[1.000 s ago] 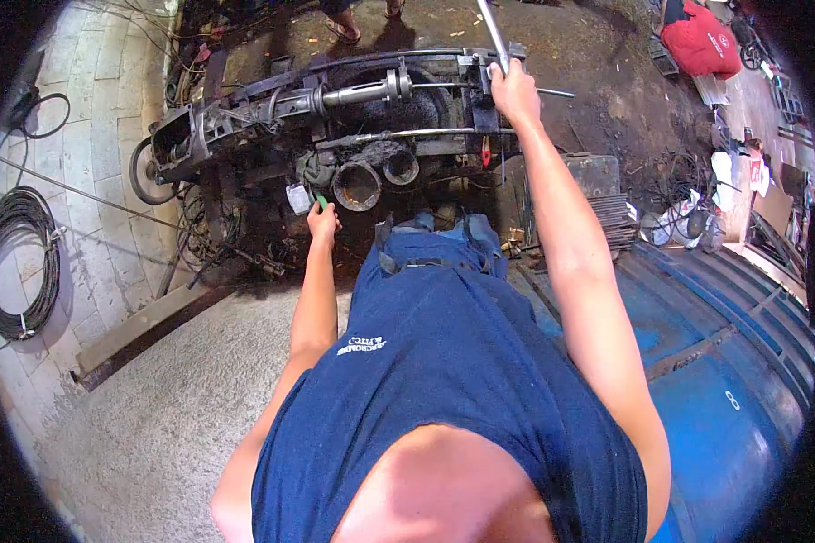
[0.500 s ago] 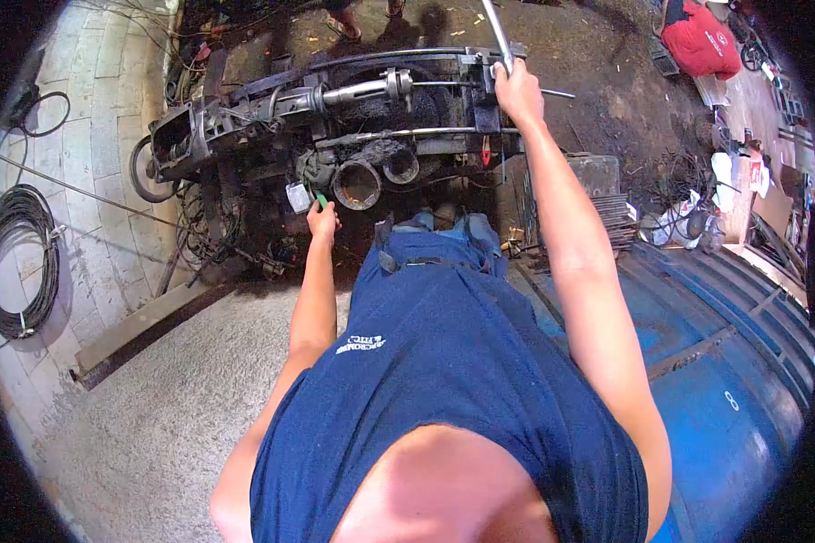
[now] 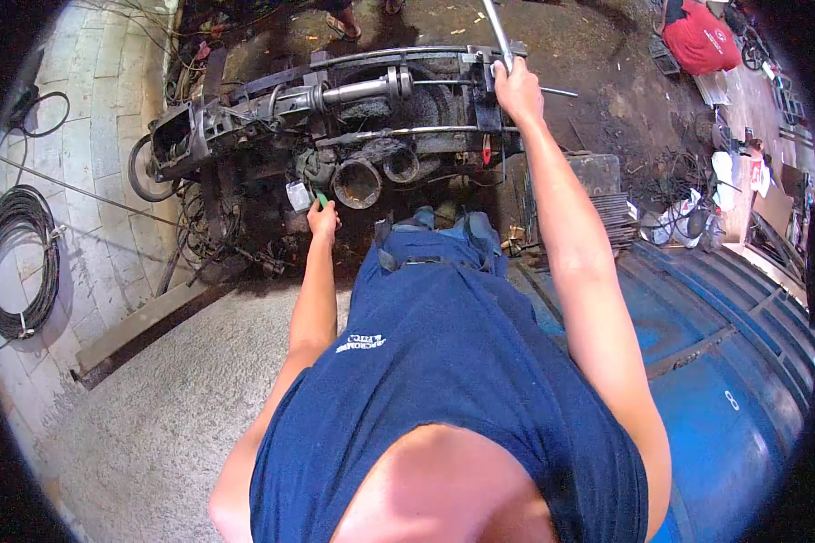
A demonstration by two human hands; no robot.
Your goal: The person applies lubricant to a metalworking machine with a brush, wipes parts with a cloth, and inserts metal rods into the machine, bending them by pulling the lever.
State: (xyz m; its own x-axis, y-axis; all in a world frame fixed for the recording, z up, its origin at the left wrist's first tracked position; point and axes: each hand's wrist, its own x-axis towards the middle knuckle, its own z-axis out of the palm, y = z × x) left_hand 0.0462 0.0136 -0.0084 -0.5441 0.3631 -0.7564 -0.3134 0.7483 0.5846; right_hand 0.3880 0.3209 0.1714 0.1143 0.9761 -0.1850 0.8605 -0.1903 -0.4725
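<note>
Fingers of the left hand (image 3: 322, 220) close on a small green handle (image 3: 322, 201); those of the right hand (image 3: 518, 89) wrap round a steel bar (image 3: 496, 32) slanting up and away. Nearest is the blue shirt (image 3: 426, 362), with a concrete slab (image 3: 181, 371) to its left and a blue panel (image 3: 706, 407) to its right. A cable coil (image 3: 45, 262) lies far left. Just beside the green handle is a white packet (image 3: 298, 197); on its other side, a big can (image 3: 338, 185) and a small can (image 3: 416, 167). Beyond stretches the machine (image 3: 290, 101), its bright shaft (image 3: 358, 92) running crosswise; the right hand is at its right end. Farthest are another person's foot (image 3: 344, 27) and, upper right, red cloth (image 3: 700, 38).
</note>
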